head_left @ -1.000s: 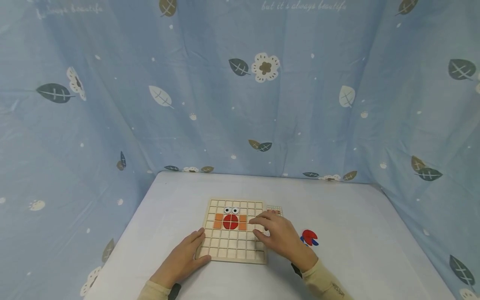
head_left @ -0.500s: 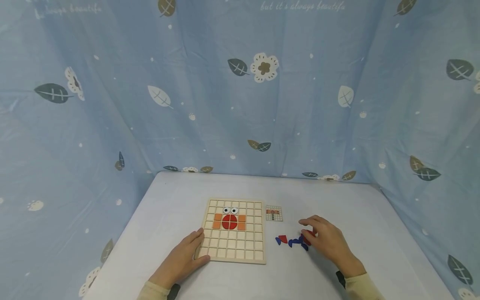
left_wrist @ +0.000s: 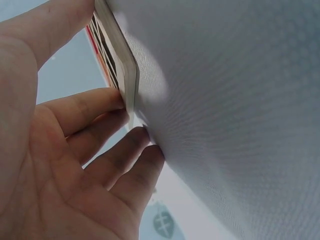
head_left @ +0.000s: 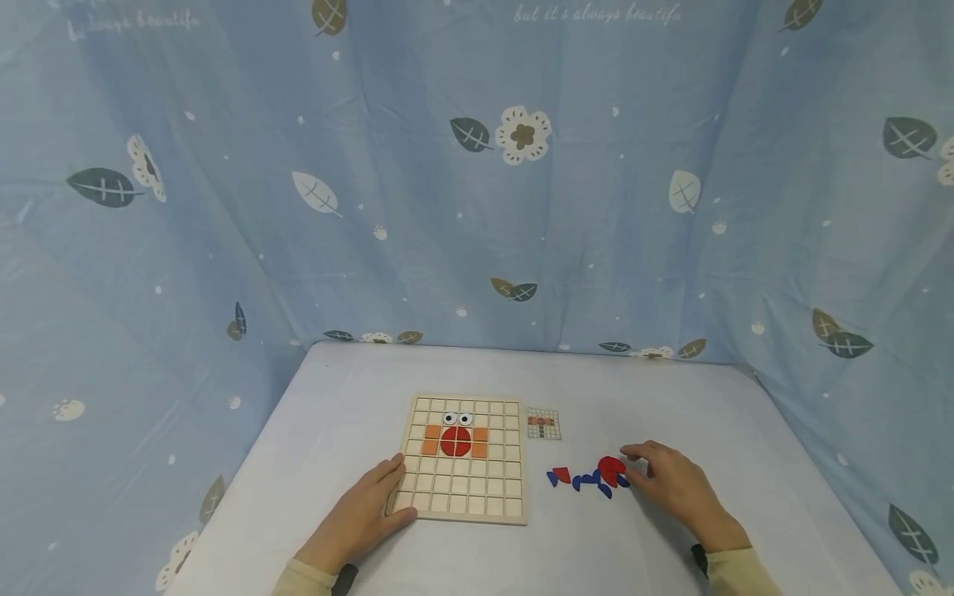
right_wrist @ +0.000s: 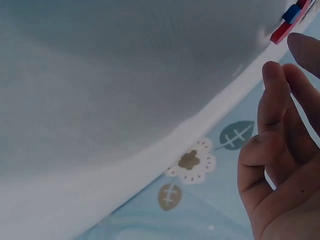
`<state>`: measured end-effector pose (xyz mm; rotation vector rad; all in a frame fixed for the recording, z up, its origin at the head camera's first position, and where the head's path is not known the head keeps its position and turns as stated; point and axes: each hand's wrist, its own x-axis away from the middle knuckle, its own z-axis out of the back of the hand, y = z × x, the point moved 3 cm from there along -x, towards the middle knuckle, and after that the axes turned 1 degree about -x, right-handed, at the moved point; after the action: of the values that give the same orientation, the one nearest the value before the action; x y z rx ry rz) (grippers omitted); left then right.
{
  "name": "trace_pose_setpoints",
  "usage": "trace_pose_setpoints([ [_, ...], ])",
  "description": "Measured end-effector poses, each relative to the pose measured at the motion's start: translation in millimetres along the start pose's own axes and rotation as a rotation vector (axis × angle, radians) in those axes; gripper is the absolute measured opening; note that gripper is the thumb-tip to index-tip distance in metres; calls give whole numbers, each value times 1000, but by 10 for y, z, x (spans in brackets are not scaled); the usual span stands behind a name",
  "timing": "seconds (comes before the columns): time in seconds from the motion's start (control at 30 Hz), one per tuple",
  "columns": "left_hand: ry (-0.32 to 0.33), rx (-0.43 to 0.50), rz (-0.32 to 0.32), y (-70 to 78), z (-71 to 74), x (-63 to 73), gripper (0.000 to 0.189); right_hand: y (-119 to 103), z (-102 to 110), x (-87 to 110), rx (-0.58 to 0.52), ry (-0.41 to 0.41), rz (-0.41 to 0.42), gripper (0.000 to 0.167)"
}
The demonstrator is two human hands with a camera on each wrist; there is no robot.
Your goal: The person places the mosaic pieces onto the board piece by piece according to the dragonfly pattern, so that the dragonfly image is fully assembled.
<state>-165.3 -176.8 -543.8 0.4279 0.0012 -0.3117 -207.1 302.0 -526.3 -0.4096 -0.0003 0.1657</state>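
A wooden grid board (head_left: pixel 460 503) lies on the table, bearing red quarter-circle tiles (head_left: pixel 456 442) that form a disc, orange square tiles (head_left: pixel 480 443) and two googly-eye tiles (head_left: pixel 458 419). My left hand (head_left: pixel 365 509) rests at its front left corner, thumb along the front edge and fingers against the left side. In the left wrist view those fingers (left_wrist: pixel 102 105) touch the board's edge. My right hand (head_left: pixel 674 488) hovers just right of a loose pile of red tiles (head_left: pixel 611 470), thumb and forefinger apart. Nothing shows between them.
Several blue tiles (head_left: pixel 587 478) and a single red tile (head_left: pixel 562 474) lie between the board and the pile. A small pattern card (head_left: pixel 543 423) sits beside the board's right edge. A blue patterned curtain (head_left: pixel 417 207) surrounds the white table (head_left: pixel 671 397).
My right hand has left the board's right side and moved right to the loose tiles, then slightly past them. The left hand stays at the board.
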Motion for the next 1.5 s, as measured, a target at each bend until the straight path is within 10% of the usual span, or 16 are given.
trace_pose_setpoints([
  [1.5,1,-2,1,11,15,2,76,-317,-38,-309,35,13,128,27],
])
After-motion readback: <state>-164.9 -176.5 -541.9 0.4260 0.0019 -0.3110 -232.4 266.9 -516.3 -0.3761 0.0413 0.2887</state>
